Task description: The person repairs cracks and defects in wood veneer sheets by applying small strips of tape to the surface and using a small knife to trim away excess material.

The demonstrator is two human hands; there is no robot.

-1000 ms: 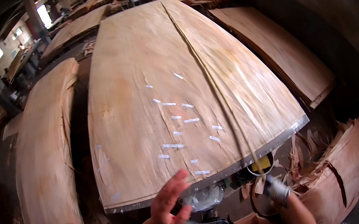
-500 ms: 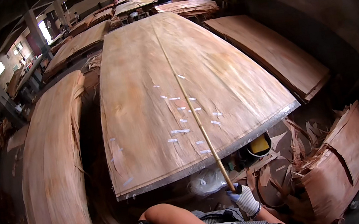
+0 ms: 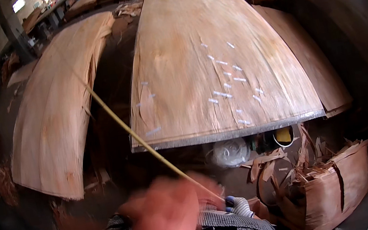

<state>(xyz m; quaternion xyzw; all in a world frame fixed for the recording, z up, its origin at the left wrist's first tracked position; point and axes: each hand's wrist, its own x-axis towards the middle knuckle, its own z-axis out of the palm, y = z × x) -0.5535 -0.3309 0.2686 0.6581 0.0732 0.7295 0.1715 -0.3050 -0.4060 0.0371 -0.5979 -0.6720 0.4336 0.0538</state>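
Observation:
My right hand (image 3: 240, 206), in a white knitted glove, is closed round the lower end of a long thin bamboo stick (image 3: 152, 153). The stick slants up and to the left, over the near left corner of a large stack of wood veneer sheets (image 3: 181, 33); its far end fades in a blur above another stack. Several short white tape strips (image 3: 222, 94) lie on the top sheet. Low in the middle my bare left arm and hand (image 3: 168, 214) are smeared by motion, so the fingers cannot be made out.
A long veneer stack (image 3: 45, 122) lies on the left, another (image 3: 303, 48) on the right. Below the front edge are a clear plastic bag (image 3: 230, 152) and a bucket (image 3: 285, 137) with something yellow inside. Torn veneer scraps (image 3: 266, 163) and a curved veneer bundle (image 3: 333, 190) lie at lower right.
The stick has swung left from over the middle stack toward the left stack. My bare left arm has moved and blurred. The view has tipped down and turned left.

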